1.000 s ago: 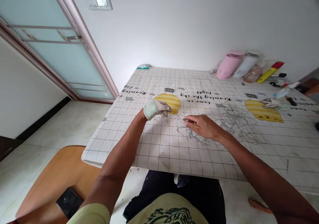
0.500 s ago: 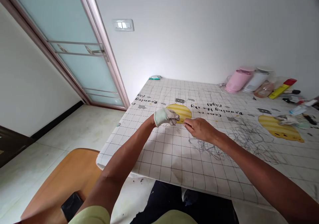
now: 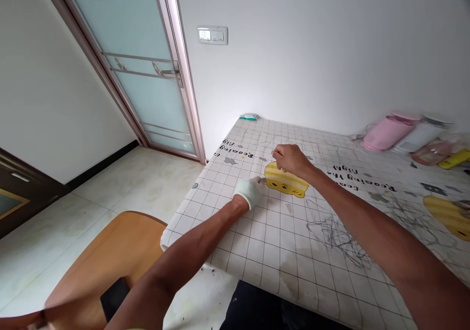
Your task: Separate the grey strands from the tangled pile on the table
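Note:
My left hand (image 3: 253, 190), in a pale glove, is low over the checked tablecloth (image 3: 257, 232), beside a printed yellow bear (image 3: 284, 188). Its fingers are bent together, and anything between them is too small to make out. My bare right hand (image 3: 291, 159) is raised over the bear's upper edge, thumb and fingers pinched; what they grip, if anything, does not show. A loose tangle of thin dark thread (image 3: 336, 234) lies to the right on the cloth, partly behind my right forearm.
Along the wall stand a pink container (image 3: 389, 131) and a white one (image 3: 422, 134), with a yellow package (image 3: 455, 159) nearby. A small green-and-white packet (image 3: 249, 117) lies at the far left corner. An orange chair (image 3: 132, 242) holds a dark flat object (image 3: 114, 298).
My hands have moved apart: the right one rose and went farther away, while the left came down nearer me. My view has turned left.

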A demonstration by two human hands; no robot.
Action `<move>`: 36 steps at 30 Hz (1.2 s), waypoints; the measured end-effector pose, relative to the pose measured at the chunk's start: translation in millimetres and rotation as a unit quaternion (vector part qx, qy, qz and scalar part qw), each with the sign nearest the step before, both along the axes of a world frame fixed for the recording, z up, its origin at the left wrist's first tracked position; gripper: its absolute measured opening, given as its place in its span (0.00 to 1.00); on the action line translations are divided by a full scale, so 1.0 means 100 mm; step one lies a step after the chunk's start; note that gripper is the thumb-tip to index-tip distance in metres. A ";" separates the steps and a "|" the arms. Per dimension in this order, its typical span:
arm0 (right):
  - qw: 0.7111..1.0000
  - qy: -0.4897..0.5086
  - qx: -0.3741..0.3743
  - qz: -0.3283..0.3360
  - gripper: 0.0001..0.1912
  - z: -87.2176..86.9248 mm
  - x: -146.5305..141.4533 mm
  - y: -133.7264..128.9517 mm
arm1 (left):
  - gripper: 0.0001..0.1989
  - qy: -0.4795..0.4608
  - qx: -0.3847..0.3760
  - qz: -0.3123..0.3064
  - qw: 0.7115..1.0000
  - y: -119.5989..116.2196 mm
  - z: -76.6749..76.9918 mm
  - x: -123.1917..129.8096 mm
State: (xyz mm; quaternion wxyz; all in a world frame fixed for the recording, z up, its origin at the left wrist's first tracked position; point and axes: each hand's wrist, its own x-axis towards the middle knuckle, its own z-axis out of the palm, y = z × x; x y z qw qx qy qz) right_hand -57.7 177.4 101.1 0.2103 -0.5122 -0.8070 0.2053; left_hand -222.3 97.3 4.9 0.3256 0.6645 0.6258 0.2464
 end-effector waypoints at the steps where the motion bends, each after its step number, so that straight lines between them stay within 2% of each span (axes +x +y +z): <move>1: 1.000 0.011 -0.022 -0.019 0.15 -0.03 -0.16 0.13 | 0.11 0.024 0.016 -0.007 1.000 -0.02 -0.01 0.06; 3: 0.998 0.018 -0.057 -0.038 0.13 -0.11 -0.46 0.39 | 0.16 0.111 0.053 -0.042 0.992 -0.03 -0.02 0.16; 6: 0.995 0.019 -0.087 -0.052 0.12 -0.27 -0.88 0.76 | 0.21 0.177 0.075 -0.101 0.976 -0.02 -0.02 0.21; 13: 0.981 0.004 -0.156 -0.115 0.07 -0.52 -1.54 1.51 | 0.21 0.214 0.084 -0.203 0.952 0.04 -0.07 0.23; 17: 0.974 -0.005 -0.176 -0.143 0.11 -0.62 -1.72 1.79 | 0.20 0.204 0.080 -0.231 0.948 0.06 -0.05 0.23; 22: 0.967 -0.005 -0.193 -0.169 0.11 -0.71 -1.82 1.98 | 0.16 0.228 0.083 -0.256 0.936 0.07 -0.07 0.22; 28: 0.962 -0.007 -0.193 -0.193 0.12 -0.68 -1.86 2.12 | 0.16 0.220 0.105 -0.258 0.935 0.08 -0.13 0.21; 32: 0.960 -0.012 -0.197 -0.199 0.11 -0.65 -1.84 2.11 | 0.17 0.212 0.089 -0.239 0.944 0.08 -0.08 0.21; 36: 0.962 -0.018 -0.203 -0.184 0.11 -0.56 -1.70 1.99 | 0.19 0.205 0.076 -0.223 0.950 0.07 -0.04 0.21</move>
